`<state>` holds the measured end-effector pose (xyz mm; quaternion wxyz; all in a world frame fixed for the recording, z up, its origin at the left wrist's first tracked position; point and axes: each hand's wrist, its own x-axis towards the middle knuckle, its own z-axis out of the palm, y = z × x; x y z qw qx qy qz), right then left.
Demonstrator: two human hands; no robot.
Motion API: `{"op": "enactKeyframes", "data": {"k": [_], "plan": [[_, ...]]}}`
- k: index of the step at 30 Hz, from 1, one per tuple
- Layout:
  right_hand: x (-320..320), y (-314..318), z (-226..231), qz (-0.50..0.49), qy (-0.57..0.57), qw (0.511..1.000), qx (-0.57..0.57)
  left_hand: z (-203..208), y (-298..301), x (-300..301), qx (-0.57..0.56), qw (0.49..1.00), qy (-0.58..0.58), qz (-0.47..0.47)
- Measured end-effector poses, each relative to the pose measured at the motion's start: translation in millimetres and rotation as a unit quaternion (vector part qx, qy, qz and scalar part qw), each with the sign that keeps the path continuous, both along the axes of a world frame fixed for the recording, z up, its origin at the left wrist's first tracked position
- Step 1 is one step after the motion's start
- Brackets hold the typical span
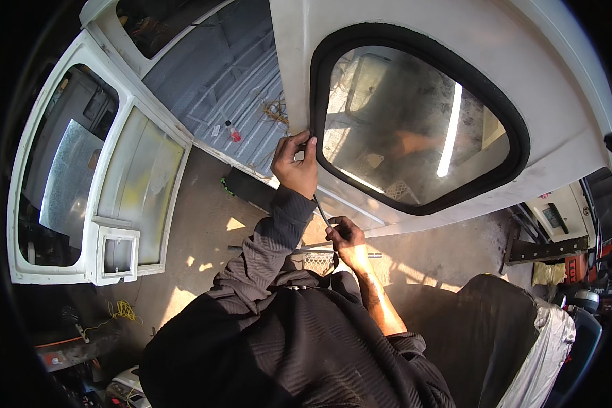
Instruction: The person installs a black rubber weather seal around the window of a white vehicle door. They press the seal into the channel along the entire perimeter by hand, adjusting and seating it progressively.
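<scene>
A window (415, 129) with a thick black rubber seal (317, 81) sits in the white vehicle panel (557, 61). My left hand (296, 164) is at the seal's left edge, fingers closed in a pinch. From there a thin black rubber strip (322, 212) hangs down toward me. My right hand (348, 241) grips this strip lower down, below the panel's bottom edge. Whether the strip's upper end is tucked into the seal is hidden behind the left fingers.
An open white van door (88, 170) stands at left. On the ribbed cargo floor (211, 102) lie a small bottle with red liquid (233, 131) and coiled wire (277, 111). A dark cover (483, 333) drapes something at lower right. Yellow cord (124, 310) lies at lower left.
</scene>
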<state>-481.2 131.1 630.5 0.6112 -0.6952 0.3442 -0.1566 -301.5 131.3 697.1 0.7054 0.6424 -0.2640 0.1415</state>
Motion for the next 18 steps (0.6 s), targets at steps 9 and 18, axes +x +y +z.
{"op": "enactKeyframes", "data": {"k": [9, 18], "plan": [[11.1, -10.4, -4.9, -0.002, -0.016, 1.000, -0.007, 13.9, -5.2, -2.7, 0.034, 0.999, -0.027, 0.028], [20.6, -11.2, 14.2, 0.023, 0.018, 1.000, -0.003, 33.7, 2.5, -4.4, 0.043, 0.998, -0.052, 0.017]]}}
